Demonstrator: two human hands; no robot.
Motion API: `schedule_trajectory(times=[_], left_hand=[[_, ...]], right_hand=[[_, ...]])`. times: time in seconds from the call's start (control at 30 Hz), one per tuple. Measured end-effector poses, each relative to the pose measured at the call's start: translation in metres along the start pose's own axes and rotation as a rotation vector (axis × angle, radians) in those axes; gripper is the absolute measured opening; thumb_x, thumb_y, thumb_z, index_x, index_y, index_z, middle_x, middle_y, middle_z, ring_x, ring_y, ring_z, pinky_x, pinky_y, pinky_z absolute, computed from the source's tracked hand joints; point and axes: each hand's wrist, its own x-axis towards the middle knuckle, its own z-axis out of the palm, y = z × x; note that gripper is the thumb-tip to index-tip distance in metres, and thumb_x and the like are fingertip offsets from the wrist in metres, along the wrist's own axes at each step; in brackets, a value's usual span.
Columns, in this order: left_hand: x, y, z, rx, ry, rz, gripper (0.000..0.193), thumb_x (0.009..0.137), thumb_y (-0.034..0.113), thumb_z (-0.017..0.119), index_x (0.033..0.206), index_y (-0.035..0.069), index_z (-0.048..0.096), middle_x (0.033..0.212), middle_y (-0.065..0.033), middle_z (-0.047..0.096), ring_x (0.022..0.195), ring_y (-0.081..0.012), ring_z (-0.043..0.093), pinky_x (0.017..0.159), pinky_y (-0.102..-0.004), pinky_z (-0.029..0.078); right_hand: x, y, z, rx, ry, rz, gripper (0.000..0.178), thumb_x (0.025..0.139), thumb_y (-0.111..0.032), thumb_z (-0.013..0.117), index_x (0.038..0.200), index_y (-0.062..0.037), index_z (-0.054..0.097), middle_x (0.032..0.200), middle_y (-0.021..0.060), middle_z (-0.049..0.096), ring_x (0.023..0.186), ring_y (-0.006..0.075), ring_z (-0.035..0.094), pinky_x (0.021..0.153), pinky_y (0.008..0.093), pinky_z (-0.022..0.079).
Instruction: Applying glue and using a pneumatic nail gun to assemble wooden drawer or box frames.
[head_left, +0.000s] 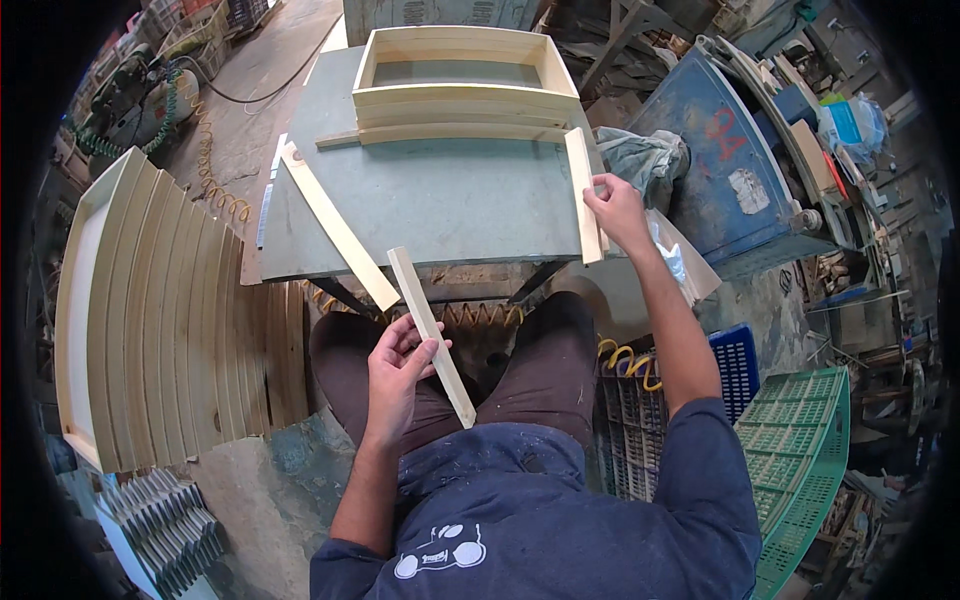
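My left hand [397,368] holds a pale wooden slat [425,320] over my lap, its far end pointing at the table's front edge. My right hand [615,210] grips a second slat [583,190] that lies at the right edge of the grey-green table [450,200]. A third, longer slat [340,228] lies diagonally on the table's left side. At the far end of the table stands a stack of open wooden frames [465,95].
A tall stack of wooden frames [170,310] leans at my left. A blue metal box [720,165] with a grey cloth [650,160] is at the right, green and blue plastic crates [800,440] lower right. An orange coiled hose [215,180] runs along the floor.
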Motion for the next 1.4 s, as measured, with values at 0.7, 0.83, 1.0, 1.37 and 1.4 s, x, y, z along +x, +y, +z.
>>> schedule_trajectory(times=[0.7,0.83,1.0,1.37,1.4], left_hand=[[0.020,0.019,0.001,-0.211,0.045,0.030,0.026,0.091,0.007,0.062,0.114,-0.005,0.058,0.101,-0.0102,0.065,0.087,-0.0147,0.065,0.078,-0.0323,0.055],[0.015,0.024,-0.001,-0.220,0.053,0.009,0.024,0.090,0.006,0.062,0.112,-0.005,0.059,0.099,-0.0084,0.065,0.085,-0.0128,0.064,0.077,-0.0286,0.054],[0.011,0.011,-0.007,-0.221,0.046,-0.023,0.025,0.089,0.002,0.062,0.112,-0.005,0.059,0.100,-0.0081,0.065,0.087,-0.0126,0.063,0.077,-0.0281,0.053],[0.020,0.005,-0.017,-0.227,0.091,-0.020,0.026,0.088,0.003,0.064,0.111,-0.006,0.059,0.100,-0.0104,0.066,0.087,-0.0148,0.065,0.079,-0.0311,0.055],[0.021,0.006,-0.017,-0.224,0.090,-0.021,0.026,0.088,0.003,0.064,0.111,-0.006,0.059,0.100,-0.0104,0.066,0.087,-0.0148,0.065,0.079,-0.0311,0.055]], right_hand=[[-0.092,-0.139,0.047,0.930,-0.697,0.088,0.043,0.093,-0.014,0.061,0.132,-0.0030,0.050,0.090,0.0082,0.067,0.074,0.0099,0.062,0.063,0.0234,0.052],[0.002,-0.046,0.077,0.185,-0.060,-0.206,0.031,0.088,-0.017,0.062,0.113,0.0000,0.055,0.104,0.0173,0.065,0.089,0.0288,0.064,0.076,0.0393,0.051],[0.057,0.013,0.089,-0.216,0.059,-0.190,0.026,0.081,-0.009,0.059,0.104,-0.0009,0.051,0.118,0.0227,0.056,0.097,0.0402,0.059,0.086,0.0474,0.047],[0.077,0.010,0.112,-0.377,0.127,-0.017,0.029,0.081,-0.018,0.054,0.102,0.0004,0.047,0.110,0.0247,0.057,0.094,0.0406,0.060,0.080,0.0530,0.048],[0.078,0.006,0.110,-0.344,0.044,0.035,0.030,0.081,-0.020,0.055,0.102,0.0007,0.047,0.110,0.0252,0.058,0.095,0.0405,0.060,0.081,0.0526,0.048]])
